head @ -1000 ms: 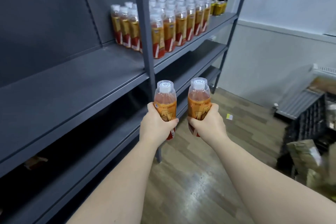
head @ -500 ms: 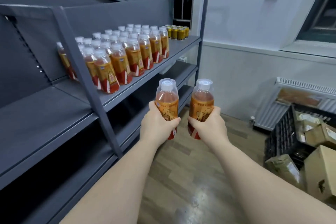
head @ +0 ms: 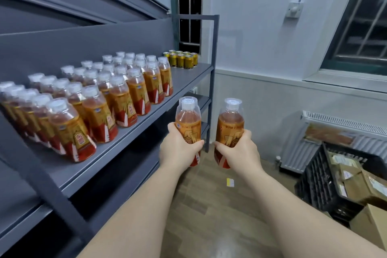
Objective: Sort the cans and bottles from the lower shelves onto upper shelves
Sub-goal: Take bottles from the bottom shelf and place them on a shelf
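**Two bottles carried at the upper shelf.** At centre frame the left bottle [head: 188, 119] is held upright in the left hand [head: 180, 148] and the right bottle [head: 230, 119] in the right hand [head: 238, 151]. Each grip is closed round the labelled midsection, with fingers and thumb wrapped about the label, so that the shoulder and white cap are left exposed above. The two bottles are held side by side without touching, in the air above the floor [head: 209, 205] and just to the lower right of the front edge of the shelf [head: 184, 81].

Across the left and middle of the frame the shelf is seen to be filled with close rows [head: 117, 90] of like bottles. A small group of cans [head: 182, 59] is set at its far end, at upper centre. A bare stretch of shelf is left between the rows and the cans. A dark crate [head: 320, 186] is seen at lower right.

Both bottles are filled nearly to the shoulder, so a moderate weight is to be expected. The clear plastic walls are judged thin and liable to yield if squeezed, and the film label may be slick. A hold at mid-body, as shown, is judged best. The broad base should be set down flat, since tightly packed neighbours could be knocked over in a chain.
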